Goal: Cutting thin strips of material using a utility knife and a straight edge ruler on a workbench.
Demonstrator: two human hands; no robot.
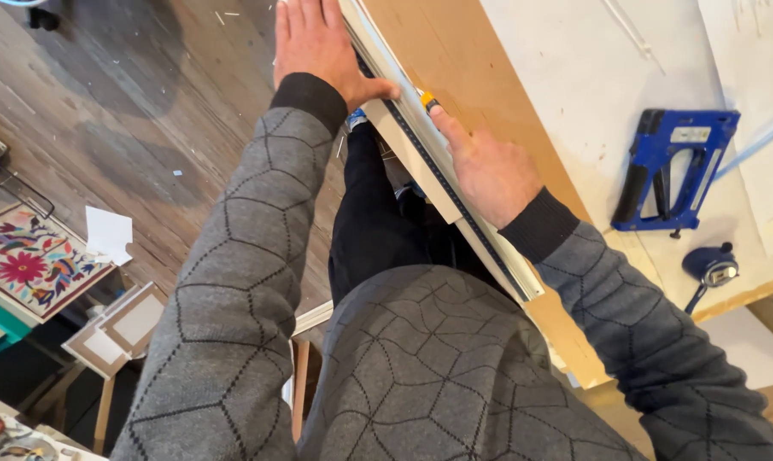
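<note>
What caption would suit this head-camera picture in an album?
Left hand steadies a long metal straightedge on brown board while the right hand runs a yellow-tipped cutter along it.

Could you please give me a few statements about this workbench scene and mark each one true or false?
1. The left hand presses flat on the long metal straightedge. True.
2. The right hand is gripping the blue staple gun. False: the staple gun lies untouched on the white sheet, off to the right; the right hand holds a yellow-tipped cutter against the straightedge.
3. The straightedge lies along the edge of a brown board. True.
4. A flowered picture lies on the bench beside the staple gun. False: it sits far left, down by the wooden floor.
5. Both sleeves are plain red. False: they are grey with a dark line pattern.
</note>
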